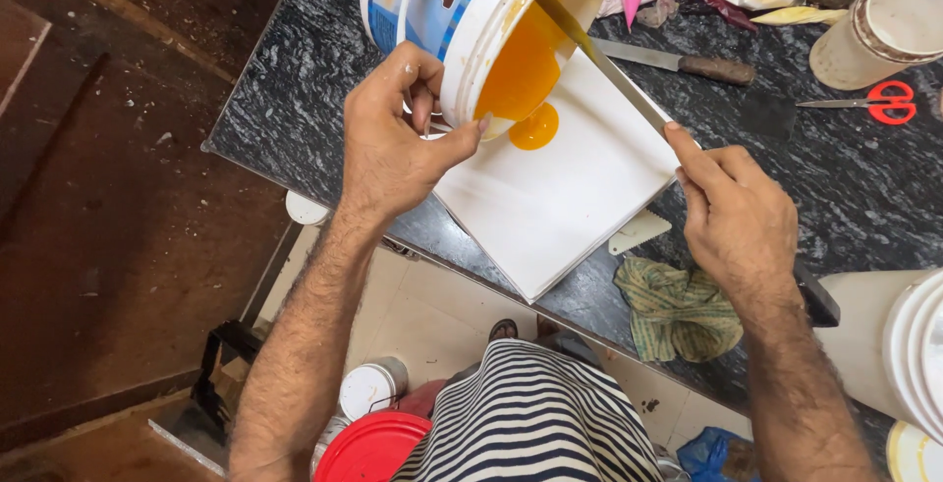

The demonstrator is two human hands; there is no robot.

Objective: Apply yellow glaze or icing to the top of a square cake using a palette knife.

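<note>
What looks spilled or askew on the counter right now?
An orange blob sits on the white square board, poured from the tilted bucket the left hand tips. The board overhangs the counter edge.

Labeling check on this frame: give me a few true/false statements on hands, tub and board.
1. The left hand tilts a white plastic tub by its rim. True.
2. Green paste runs out of the tub. False: orange paste pours, pooling on the white square board.
3. The right hand holds a long flat palette knife, its blade reaching into the tub. True.
4. Red-handled scissors lie on the board. False: they lie on the dark counter, apart from it.
5. A checked cloth lies beside the board. True.
</note>
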